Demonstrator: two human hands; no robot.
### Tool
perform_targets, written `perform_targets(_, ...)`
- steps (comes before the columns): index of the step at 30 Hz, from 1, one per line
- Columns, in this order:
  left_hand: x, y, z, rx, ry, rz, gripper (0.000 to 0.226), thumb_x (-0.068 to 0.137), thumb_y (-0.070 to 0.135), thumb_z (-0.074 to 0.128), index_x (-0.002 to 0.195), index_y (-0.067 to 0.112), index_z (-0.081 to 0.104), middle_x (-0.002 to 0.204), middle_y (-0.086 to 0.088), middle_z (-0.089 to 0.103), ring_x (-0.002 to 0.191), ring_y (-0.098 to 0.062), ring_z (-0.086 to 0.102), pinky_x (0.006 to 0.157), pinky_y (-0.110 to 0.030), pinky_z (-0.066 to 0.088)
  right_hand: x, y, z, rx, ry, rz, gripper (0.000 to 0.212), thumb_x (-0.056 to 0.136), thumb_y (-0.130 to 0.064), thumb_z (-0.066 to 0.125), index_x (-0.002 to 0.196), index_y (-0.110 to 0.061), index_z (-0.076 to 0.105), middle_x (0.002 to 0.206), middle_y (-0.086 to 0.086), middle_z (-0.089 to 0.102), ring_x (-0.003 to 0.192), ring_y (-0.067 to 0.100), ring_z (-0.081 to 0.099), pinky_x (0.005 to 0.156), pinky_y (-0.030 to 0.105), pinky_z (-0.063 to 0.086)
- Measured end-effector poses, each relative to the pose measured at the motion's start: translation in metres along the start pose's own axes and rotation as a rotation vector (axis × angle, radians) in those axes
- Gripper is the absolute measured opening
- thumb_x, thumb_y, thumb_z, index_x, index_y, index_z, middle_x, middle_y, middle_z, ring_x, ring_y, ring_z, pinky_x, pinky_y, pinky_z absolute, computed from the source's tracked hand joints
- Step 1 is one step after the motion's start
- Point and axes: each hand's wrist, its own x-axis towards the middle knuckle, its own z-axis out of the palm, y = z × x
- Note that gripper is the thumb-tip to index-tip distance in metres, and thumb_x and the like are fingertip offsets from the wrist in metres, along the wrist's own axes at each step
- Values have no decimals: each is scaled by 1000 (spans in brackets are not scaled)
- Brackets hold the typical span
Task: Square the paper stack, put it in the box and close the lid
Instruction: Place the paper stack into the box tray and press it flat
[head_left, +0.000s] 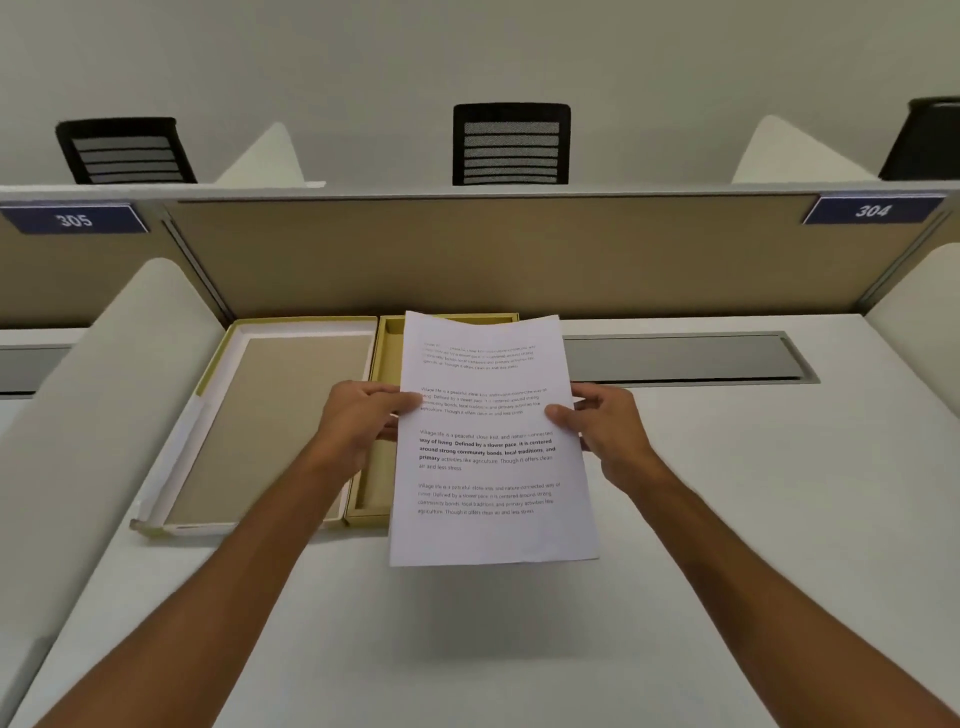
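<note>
A white paper stack (493, 535) with printed text hangs above the desk, held by both long edges. My left hand (358, 421) grips its left edge with the thumb on top. Its right edge sits in my right hand (602, 421), gripped the same way. Under and behind the sheets lies the open yellow box (376, 467), mostly hidden by the paper. Its lid (270, 421) lies flat to the left of the box, inner side up, with a tan lining and a white rim.
The white desk (727, 519) has a grey cable slot (685, 358) at the back right. A tan partition (467, 254) closes the far side, white dividers stand left and right. Black chairs (511, 145) show beyond the partition.
</note>
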Motion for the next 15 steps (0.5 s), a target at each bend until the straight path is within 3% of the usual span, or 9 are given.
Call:
perform_targets(7, 79, 11, -14, 138, -7, -52, 22, 87, 12, 73, 102, -1, 66, 97, -9, 76, 75, -16, 75, 53, -23, 57, 75, -15, 41, -92, 42, 65, 34, 82, -7, 78, 115, -6, 71, 101, 9, 77, 84, 27, 75, 78, 47, 62)
perform_targets(15, 159, -28, -6, 394, 40, -96, 19, 87, 19, 73, 95, 4, 66, 105, -8, 74, 84, -22, 75, 63, -28, 59, 139, 18, 79, -271, 69, 142, 33, 84, -9, 76, 115, -6, 66, 120, 12, 69, 89, 25, 68, 79, 38, 58)
